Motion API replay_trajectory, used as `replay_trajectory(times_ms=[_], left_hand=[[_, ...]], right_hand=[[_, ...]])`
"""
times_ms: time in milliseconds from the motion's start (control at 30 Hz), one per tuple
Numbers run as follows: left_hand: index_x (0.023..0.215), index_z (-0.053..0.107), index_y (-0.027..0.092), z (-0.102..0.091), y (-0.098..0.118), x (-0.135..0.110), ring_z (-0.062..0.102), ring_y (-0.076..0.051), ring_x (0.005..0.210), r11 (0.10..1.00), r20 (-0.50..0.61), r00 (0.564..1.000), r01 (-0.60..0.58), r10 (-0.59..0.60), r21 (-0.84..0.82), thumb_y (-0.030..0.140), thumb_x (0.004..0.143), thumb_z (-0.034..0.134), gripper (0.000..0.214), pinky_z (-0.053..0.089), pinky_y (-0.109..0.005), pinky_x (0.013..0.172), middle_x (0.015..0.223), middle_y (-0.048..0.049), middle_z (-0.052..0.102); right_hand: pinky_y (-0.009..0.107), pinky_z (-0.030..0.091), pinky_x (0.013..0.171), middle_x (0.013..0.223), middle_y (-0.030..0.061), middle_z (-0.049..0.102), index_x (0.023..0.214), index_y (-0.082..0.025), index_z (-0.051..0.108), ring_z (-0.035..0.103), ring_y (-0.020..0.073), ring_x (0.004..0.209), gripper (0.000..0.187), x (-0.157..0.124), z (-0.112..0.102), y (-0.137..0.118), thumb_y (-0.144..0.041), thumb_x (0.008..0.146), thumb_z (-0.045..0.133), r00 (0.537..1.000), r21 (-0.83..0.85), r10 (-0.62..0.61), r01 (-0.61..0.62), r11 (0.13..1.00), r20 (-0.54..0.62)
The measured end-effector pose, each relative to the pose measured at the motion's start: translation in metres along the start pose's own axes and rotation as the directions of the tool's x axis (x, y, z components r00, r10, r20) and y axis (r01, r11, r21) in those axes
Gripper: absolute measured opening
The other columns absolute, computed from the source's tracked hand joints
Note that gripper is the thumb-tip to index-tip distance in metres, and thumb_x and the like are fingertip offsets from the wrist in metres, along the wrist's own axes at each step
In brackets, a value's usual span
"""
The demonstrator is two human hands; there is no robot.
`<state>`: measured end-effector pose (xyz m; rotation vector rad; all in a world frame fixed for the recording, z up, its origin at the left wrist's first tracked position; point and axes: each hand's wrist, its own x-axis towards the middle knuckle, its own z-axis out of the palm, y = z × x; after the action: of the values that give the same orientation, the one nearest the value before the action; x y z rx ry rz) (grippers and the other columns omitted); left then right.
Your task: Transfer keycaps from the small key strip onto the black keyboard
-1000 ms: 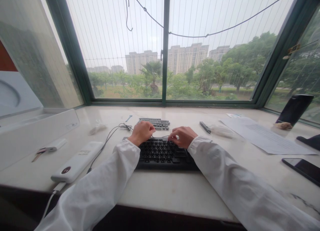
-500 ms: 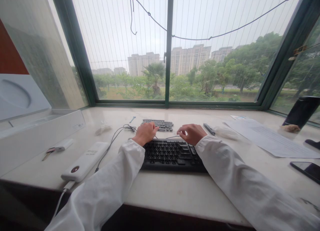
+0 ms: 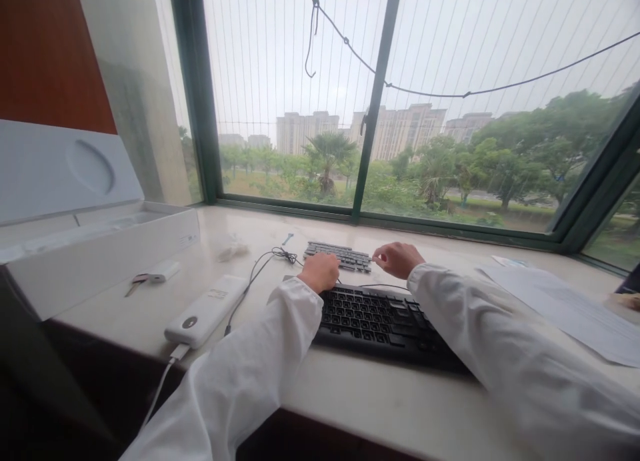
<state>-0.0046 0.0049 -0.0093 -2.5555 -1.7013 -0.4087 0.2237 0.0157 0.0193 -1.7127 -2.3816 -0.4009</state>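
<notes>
L hand curled at back edge of kbd; grip hidden, can't tell. R hand beside keycap rows, fingertips close, hold unclear.

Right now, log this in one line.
left hand: at black plastic keyboard; right hand: at small grey keycaps in rows, contact unclear; white oblong power bank: left of keyboard

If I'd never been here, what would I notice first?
Probably the big window up top, with a dark cord strung across it. Next, the black keyboard on the pale ledge below, with rows of grey keys behind it. The left hand is at the keyboard's far edge; the right hand is by the rows' right end.
</notes>
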Motion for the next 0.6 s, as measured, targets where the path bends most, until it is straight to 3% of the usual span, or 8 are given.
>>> replay_trajectory(times_ms=[133, 300, 600], left_hand=[[0.101, 0.062, 0.011, -0.001, 0.001, -0.001, 0.064, -0.03, 0.092, 1.0, 0.001, 1.0, 0.001, -0.001, -0.005, 0.034, 0.093, 0.027, 0.043, 0.048, -0.041, 0.078, 0.095, -0.0203, 0.067], [0.109, 0.056, 0.012, -0.005, 0.002, -0.003, 0.065, -0.028, 0.089, 0.999, -0.047, 0.998, 0.042, -0.041, 0.025, 0.047, 0.092, 0.031, 0.047, 0.049, -0.037, 0.076, 0.094, -0.017, 0.068], [0.105, 0.061, 0.014, -0.011, 0.001, -0.001, 0.064, -0.026, 0.094, 0.996, -0.05, 0.996, 0.081, -0.079, 0.034, 0.041, 0.091, 0.041, 0.036, 0.048, -0.036, 0.081, 0.095, -0.0161, 0.068]], right_hand=[[0.028, 0.041, 0.066, 0.09, 0.0048, 0.072, 0.091, -0.026, 0.075, 0.061, 0.0169, 0.076, 0.03, 0.047, 0.009, -0.004, -0.037, 0.083, 0.048, 0.998, -0.053, 0.017, -0.014, 0.999, 0.054], [0.027, 0.044, 0.075, 0.099, 0.0032, 0.071, 0.095, -0.029, 0.074, 0.062, 0.0173, 0.087, 0.027, 0.093, 0.03, -0.01, -0.04, 0.081, 0.054, 0.99, -0.053, 0.08, -0.074, 0.996, 0.119], [0.027, 0.045, 0.076, 0.103, 0.0043, 0.071, 0.095, -0.029, 0.074, 0.063, 0.0193, 0.091, 0.024, 0.132, 0.064, 0.0, -0.041, 0.076, 0.065, 0.972, -0.072, 0.131, -0.119, 0.99, 0.194]])
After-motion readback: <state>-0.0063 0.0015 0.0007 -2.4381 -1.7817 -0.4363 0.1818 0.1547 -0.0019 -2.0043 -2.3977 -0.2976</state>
